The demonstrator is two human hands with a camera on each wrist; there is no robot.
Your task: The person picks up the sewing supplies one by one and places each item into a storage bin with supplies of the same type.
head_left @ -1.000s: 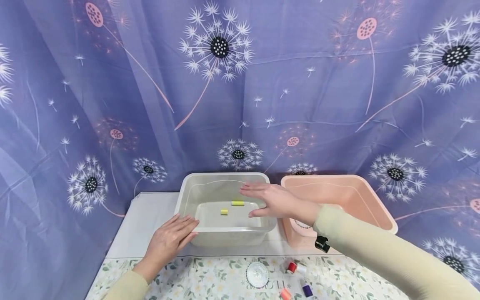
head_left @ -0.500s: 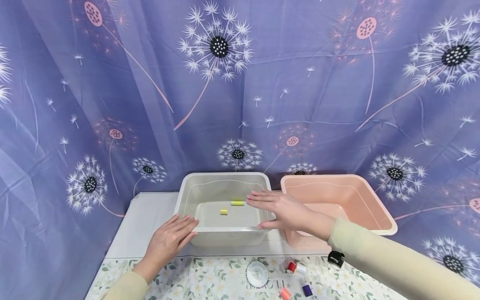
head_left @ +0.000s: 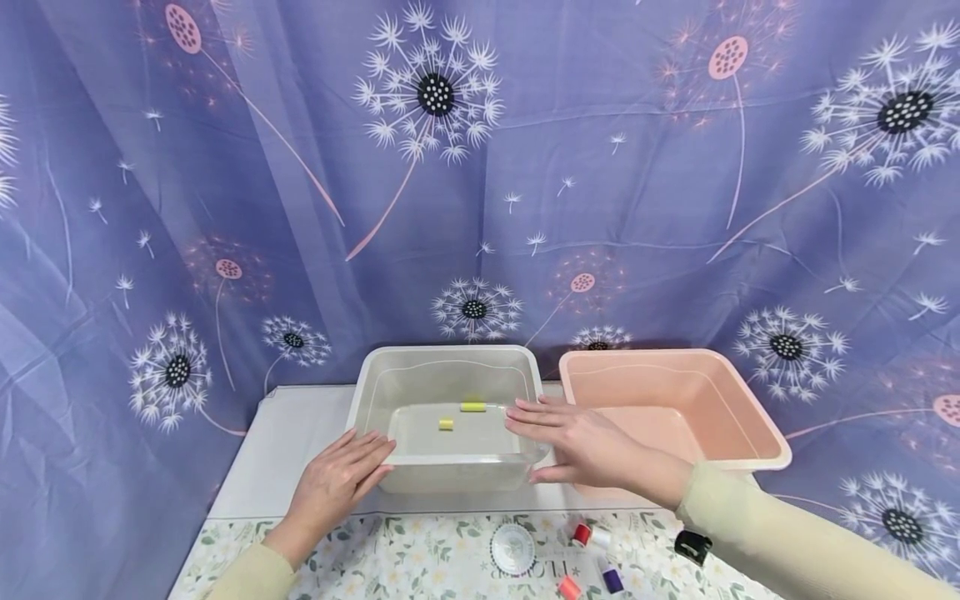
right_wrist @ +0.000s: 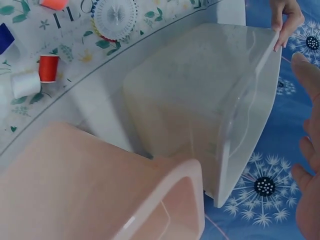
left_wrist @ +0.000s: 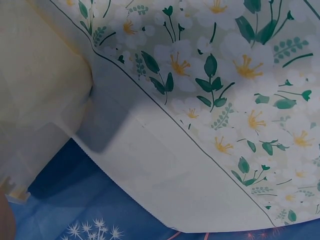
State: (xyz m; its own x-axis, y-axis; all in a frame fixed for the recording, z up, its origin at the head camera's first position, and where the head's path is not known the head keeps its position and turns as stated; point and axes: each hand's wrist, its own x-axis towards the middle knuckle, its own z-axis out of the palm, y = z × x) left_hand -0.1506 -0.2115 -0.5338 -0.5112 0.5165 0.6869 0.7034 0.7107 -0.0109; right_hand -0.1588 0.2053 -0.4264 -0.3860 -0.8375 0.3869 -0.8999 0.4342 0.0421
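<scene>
My left hand [head_left: 337,479] rests with extended fingers on the front left corner of a pale grey plastic basin [head_left: 457,477]. Past the basin's right front corner, my right hand [head_left: 585,442] hovers with fingers spread, holding nothing. On the basin's floor lie two yellow thread spools, a longer one [head_left: 472,407] behind and a short one [head_left: 446,424] nearer. In the right wrist view, my right hand's fingers [right_wrist: 310,80] enter at the right edge. The left wrist view shows mostly mat and a blurred sleeve.
A peach basin [head_left: 645,382] stands right of the grey one, partly behind my right arm. On the floral mat lie a round pin wheel [head_left: 513,550] and red [head_left: 581,535], white [head_left: 601,537], orange [head_left: 569,588] and purple spools [head_left: 612,580]. A blue dandelion curtain [head_left: 570,167] hangs behind.
My right hand has drawn back from over the grey basin toward its right front corner, moving right and nearer. The left hand has kept its place, and the yellow spools have not moved.
</scene>
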